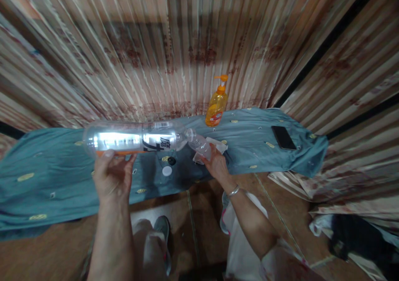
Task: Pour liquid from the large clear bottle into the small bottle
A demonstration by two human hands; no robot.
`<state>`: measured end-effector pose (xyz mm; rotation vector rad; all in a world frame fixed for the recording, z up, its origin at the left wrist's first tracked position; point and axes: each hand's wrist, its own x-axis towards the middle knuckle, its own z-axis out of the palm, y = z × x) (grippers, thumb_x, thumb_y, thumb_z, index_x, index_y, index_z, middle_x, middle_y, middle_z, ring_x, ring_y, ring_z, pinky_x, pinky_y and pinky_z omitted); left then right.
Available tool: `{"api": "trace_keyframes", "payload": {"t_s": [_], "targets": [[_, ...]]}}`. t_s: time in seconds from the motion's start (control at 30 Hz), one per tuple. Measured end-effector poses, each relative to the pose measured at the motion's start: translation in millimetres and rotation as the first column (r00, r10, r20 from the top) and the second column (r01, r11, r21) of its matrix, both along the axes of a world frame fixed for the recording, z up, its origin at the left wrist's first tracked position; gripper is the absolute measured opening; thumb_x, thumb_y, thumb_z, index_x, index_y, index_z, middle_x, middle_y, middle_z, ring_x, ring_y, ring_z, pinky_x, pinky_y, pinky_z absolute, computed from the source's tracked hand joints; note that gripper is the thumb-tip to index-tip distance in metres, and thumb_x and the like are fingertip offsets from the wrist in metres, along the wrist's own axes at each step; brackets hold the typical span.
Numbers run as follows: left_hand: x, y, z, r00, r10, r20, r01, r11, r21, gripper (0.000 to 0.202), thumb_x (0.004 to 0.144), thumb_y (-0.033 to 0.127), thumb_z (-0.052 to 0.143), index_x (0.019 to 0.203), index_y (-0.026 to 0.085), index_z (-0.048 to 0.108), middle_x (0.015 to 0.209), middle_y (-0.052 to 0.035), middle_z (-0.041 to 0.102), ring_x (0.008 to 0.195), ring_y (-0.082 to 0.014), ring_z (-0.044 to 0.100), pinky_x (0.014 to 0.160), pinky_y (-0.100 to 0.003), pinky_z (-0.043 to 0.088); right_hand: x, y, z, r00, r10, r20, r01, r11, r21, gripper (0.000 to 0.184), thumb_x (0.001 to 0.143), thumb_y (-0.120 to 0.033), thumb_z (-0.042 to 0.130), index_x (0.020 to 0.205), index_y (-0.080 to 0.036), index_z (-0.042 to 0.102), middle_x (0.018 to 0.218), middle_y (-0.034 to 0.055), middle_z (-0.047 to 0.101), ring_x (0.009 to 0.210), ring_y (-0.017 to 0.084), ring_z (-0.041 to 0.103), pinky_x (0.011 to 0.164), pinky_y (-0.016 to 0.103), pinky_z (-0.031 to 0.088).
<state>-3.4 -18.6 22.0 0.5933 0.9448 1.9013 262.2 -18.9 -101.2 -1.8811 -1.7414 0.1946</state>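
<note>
Left forearm [115,239] is extended nearest the camera. By the left hand [114,171], a large cylindrical bottle of clear plastic [134,140] is gripped from below, with the thumb on its near side. It is held roughly horizontally above a teal cloth with yellow motifs [243,160]; its side is whitened by glare, edged orange underneath and printed with bold black characters. A small bottle of clear, colourless plastic [201,145] is gripped in the right hand [216,162], tilted, its neck directed at the large bottle's neck. Whether the necks touch cannot be told. Below, a round black cap [171,161] and a round white cap [167,171] are laid close together on the cloth. An amber pump bottle with an orange head [216,108] is positioned behind.
</note>
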Motion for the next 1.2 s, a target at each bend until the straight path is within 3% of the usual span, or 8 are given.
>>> {"api": "trace_keyframes", "payload": {"t_s": [0.2,0.5,0.73,0.9,1.2], "targets": [[0.6,-0.2,0.2,1.0,-0.002,-0.007,0.002,1.0,0.002,0.029,0.046,0.027,0.08,0.062,0.021,0.057,0.065,0.0044,0.059,0.069,-0.0151,0.058,0.072,-0.034,0.057,0.1,0.2,-0.6,1.0,0.0,0.014,0.0,1.0,0.023,0.052,0.086,-0.027,0.066,0.132,-0.013,0.046,0.114,0.016,0.07,0.105,0.028,0.068,0.086,0.036,0.053],[-0.2,-0.3,-0.5,0.999,-0.017,-0.033,0.017,1.0,0.001,0.029,0.046,0.029,0.081,0.06,0.021,0.056,0.058,0.0046,0.053,0.069,-0.0165,0.057,0.075,-0.036,0.056,0.2,-0.2,-1.2,1.0,0.005,0.008,-0.005,0.999,0.043,0.051,0.086,-0.028,0.066,0.132,-0.013,0.046,0.112,0.0152,0.07,0.104,0.029,0.068,0.084,0.037,0.054],[0.9,-1.7,1.8,1.0,-0.016,-0.012,0.016,1.0,0.011,0.032,0.045,0.027,0.082,0.066,0.021,0.059,0.067,0.0046,0.059,0.071,-0.0157,0.057,0.074,-0.035,0.056,0.5,0.1,-0.6,1.0,0.003,0.015,-0.003,1.0,0.012,0.053,0.087,-0.028,0.066,0.133,-0.01,0.046,0.114,0.0175,0.07,0.106,0.029,0.068,0.085,0.037,0.053],[-0.3,-1.0,0.7,1.0,-0.022,-0.017,0.022,1.0,-0.003,0.031,0.046,0.028,0.08,0.067,0.021,0.058,0.063,0.0054,0.056,0.071,-0.0165,0.057,0.08,-0.039,0.054,0.9,0.7,-3.7,1.0,0.008,0.019,-0.009,1.0,0.024,0.053,0.086,-0.028,0.066,0.132,-0.01,0.047,0.115,0.0172,0.07,0.105,0.03,0.068,0.086,0.037,0.053],[-2.2,-0.2,-0.8,1.0,-0.016,-0.008,0.016,1.0,-0.011,0.033,0.045,0.027,0.082,0.068,0.021,0.059,0.061,0.0064,0.055,0.069,-0.0164,0.057,0.079,-0.039,0.055,0.7,0.2,-2.5,1.0,0.014,0.02,-0.015,0.999,0.033,0.05,0.087,-0.025,0.065,0.132,-0.012,0.048,0.116,0.0168,0.069,0.105,0.029,0.068,0.089,0.039,0.054]]}}
